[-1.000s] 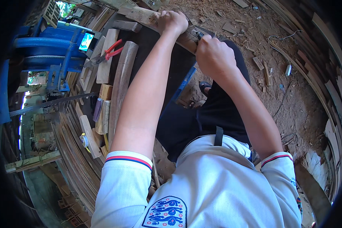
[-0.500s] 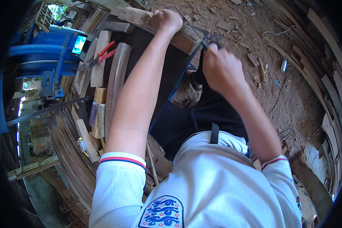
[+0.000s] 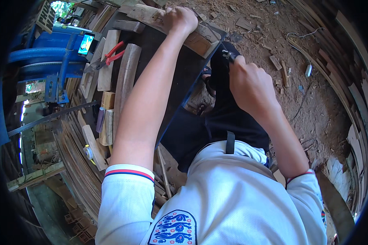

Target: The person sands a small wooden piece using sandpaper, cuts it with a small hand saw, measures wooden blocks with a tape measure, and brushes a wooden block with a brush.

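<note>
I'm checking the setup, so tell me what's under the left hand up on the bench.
The left hand presses down on a rough wooden plank, which lies across the dark bench top. The plank's surface directly beneath the palm is covered, so it cannot be seen.

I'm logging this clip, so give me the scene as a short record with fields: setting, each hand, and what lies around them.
setting: outdoor wood workshop, dirt ground strewn with wood scraps
left hand: left hand pressed down on a plank across a dark bench
right hand: right hand closed on a dark tool, its type unclear, near the plank's end
beside left arm: red pliers, curved wood piece, wood blocks
far left: blue machine
</note>
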Available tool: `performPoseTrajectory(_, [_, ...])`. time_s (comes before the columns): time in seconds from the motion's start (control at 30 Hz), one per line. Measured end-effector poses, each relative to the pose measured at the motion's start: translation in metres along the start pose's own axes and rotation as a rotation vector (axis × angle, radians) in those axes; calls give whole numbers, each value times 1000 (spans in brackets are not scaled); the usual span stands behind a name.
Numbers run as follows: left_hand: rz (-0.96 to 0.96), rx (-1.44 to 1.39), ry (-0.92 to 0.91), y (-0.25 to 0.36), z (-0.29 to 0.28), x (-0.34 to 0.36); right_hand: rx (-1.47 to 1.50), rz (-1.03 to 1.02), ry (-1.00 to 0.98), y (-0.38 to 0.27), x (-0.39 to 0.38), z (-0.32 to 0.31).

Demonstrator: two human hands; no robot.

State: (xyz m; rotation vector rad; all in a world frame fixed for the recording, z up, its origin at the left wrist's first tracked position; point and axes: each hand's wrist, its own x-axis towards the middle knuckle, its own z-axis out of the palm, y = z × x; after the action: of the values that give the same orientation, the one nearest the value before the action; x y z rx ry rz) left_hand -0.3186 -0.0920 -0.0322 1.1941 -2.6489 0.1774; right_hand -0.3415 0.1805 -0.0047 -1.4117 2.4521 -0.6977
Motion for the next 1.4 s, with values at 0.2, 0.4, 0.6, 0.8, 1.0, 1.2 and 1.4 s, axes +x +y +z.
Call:
performPoseTrajectory(0.2, [-358,-251,-117,-7,32,22,-3,-60,78,6,16,14])
performPoseTrajectory(0.4, [-289,-268,-123,2,18,17,5,-72,78,9,25,6])
performPoseTrajectory(0.6, [-312,-96,-100,-5,20,13,-60,-99,102,15,12,8])
performPoseTrajectory(0.8, [-367,-188,-4,-8,25,16,-2,18,0,10,2,3])
performPoseTrajectory(1.0, [-317,-219,-45,-6,26,17,-18,-90,130,8,2,9])
performPoseTrajectory(1.2, [-376,-392,62,-8,40,24,-68,-186,-45,9,40,10])
performPoseTrajectory(1.4, [-357,-332,-87,1,11,20,-77,-138,-10,6,41,4])
